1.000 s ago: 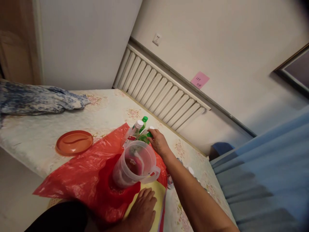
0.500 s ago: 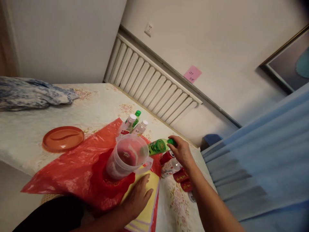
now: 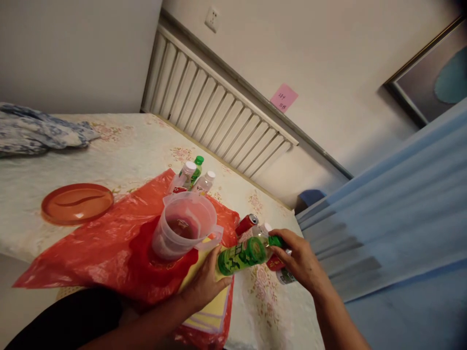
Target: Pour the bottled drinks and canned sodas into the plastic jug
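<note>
A green-labelled drink bottle [image 3: 242,256] is tilted over the table, its green cap end in my right hand [image 3: 301,260]. The fingers and thumb of that hand pinch the cap. At the bottle's base is my left hand [image 3: 206,282], thumb and fingers spread around the bottom end; whether it touches is hard to tell. A translucent plastic pitcher [image 3: 182,226] stands left of the bottle on a red scalloped piece [image 3: 144,253]. Yellow sheets [image 3: 209,311] lie beneath my left hand, on a red plastic bag [image 3: 95,250].
Behind the pitcher stand several bottles, including a white-capped one [image 3: 206,181]. A red can [image 3: 246,224] and other drinks stand beyond the held bottle. An orange lid [image 3: 77,203] lies at left, near a blue-white cloth [image 3: 40,129]. A radiator [image 3: 215,104] lines the wall.
My right hand has lifted the green bottle and brought it nearer, with its base now at my left hand. My left hand has turned up toward it. The view has shifted slightly.
</note>
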The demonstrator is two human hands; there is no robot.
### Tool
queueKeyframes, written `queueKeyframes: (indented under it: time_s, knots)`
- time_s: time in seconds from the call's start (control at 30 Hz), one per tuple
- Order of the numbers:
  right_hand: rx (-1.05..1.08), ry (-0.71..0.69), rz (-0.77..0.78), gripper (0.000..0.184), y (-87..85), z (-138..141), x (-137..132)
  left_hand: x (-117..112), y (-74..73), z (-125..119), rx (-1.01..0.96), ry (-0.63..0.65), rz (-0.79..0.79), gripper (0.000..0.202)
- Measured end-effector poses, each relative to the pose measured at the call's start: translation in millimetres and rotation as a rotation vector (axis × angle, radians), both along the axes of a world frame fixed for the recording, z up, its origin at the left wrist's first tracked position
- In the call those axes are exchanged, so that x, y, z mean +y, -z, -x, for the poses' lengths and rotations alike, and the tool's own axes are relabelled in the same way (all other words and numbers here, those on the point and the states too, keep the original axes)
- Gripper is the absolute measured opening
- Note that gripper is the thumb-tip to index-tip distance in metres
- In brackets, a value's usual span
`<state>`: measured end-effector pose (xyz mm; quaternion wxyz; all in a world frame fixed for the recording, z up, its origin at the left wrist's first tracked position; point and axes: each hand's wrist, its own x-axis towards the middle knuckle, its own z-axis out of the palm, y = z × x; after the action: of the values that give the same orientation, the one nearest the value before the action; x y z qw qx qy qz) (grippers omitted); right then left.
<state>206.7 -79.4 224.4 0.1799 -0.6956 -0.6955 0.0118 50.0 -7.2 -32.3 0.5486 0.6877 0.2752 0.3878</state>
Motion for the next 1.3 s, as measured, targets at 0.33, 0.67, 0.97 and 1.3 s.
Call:
queueKeyframes:
  time_s: [0.33,0.67,0.97,1.3]
  knots:
    - [0.055,-0.116,0.193,0.015,1.5,30.1,-13.3,6.2,-31.9,18.6,-0.056,0.512,0.143,0.057]
    - [0.1,-0.135,0.21,0.021,6.8,36.2,-17.2,9.9,-41.4,28.3,-0.064,0.639,0.252,0.052]
    - [0.113,-0.099,0.158,0.025,14.4,33.8,-21.7,9.8,-44.5,34.9,-0.013,0.632,0.248,0.048]
    - [0.152,-0.104,0.118,0.015,16.3,36.7,-22.7,9.8,-46.4,38.3,0.02,0.644,0.261,0.049]
